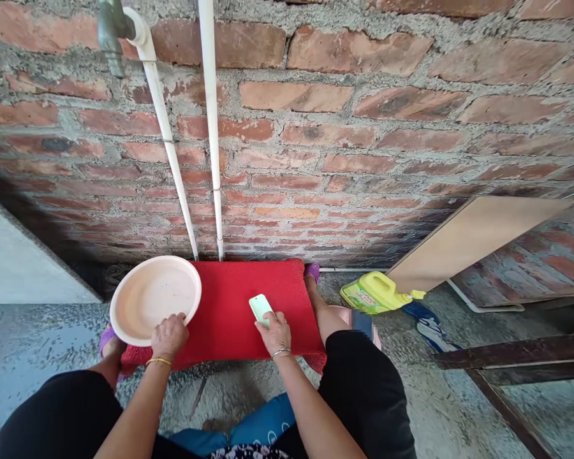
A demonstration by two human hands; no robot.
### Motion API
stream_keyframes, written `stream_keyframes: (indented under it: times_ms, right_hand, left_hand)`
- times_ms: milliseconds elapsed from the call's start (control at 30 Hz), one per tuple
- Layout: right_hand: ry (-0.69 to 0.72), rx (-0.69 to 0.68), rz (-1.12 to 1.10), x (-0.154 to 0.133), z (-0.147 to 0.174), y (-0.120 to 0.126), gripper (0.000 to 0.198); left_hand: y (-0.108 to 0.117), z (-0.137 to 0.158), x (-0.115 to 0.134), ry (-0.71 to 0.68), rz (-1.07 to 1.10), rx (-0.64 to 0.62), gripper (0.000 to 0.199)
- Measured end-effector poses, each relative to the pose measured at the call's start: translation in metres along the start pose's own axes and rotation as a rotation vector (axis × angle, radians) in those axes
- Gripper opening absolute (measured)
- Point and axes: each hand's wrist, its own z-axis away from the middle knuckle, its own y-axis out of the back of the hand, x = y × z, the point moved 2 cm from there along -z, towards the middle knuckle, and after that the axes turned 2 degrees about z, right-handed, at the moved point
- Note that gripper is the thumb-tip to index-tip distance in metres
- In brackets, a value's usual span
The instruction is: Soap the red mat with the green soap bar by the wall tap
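A pale pink plastic basin (pixel 155 293) rests on the left end of a red cloth (pixel 224 319) spread over a low, flat surface. My left hand (pixel 169 336) is closed over the near right rim of this basin. On the right half of the cloth, my right hand (pixel 276 333) grips a pale green scrub brush (pixel 260 307) by its near end. Its flat back with a small hole faces up; the bristles are hidden underneath. A bracelet circles each wrist.
Behind the cloth rises a brick wall (pixel 306 134) with white pipes (pixel 211 127) and a tap (pixel 111 38). A yellow jug (pixel 377 293) lies right, near a leaning board (pixel 463 239) and a blue-and-white shoe (pixel 435 333). A dark wooden frame (pixel 521 352) stands at lower right.
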Motion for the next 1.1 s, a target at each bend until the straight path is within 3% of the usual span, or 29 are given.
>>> stream_keyframes:
  times_ms: [200, 267, 467, 533, 733, 833, 967, 1100]
  right_hand:
    - [-0.287, 0.114, 0.022, 0.065, -0.013, 0.028, 0.025]
    - [-0.317, 0.148, 0.001, 0.071, -0.015, 0.033, 0.027]
    - [-0.052, 0.037, -0.066, 0.029, 0.005, 0.006, 0.020]
    - [-0.038, -0.009, -0.065, 0.029, 0.008, 0.004, 0.019]
    - [-0.443, 0.014, 0.012, 0.078, -0.004, 0.044, 0.029]
    - [-0.363, 0.051, -0.025, 0.073, -0.003, 0.047, 0.031]
    - [-0.177, -0.026, -0.106, 0.050, 0.010, 0.020, 0.030]
    - [-0.202, -0.034, -0.064, 0.056, 0.014, 0.010, 0.026]
  left_hand:
    - [-0.001, -0.001, 0.000, -0.001, 0.014, 0.008, 0.041]
    - [-0.002, -0.001, 0.000, -0.001, 0.012, 0.009, 0.041]
    - [0.001, 0.000, 0.000, 0.002, 0.006, -0.006, 0.041]
    - [0.001, 0.001, 0.000, 0.006, 0.004, -0.008, 0.040]
    - [-0.001, 0.000, -0.001, 0.000, 0.039, -0.014, 0.040]
    - [-0.001, 0.000, -0.001, -0.011, 0.041, -0.004, 0.040]
    - [0.000, 0.001, 0.000, -0.016, 0.037, 0.008, 0.041]
    - [-0.001, 0.002, 0.000, -0.015, 0.036, 0.030, 0.041]
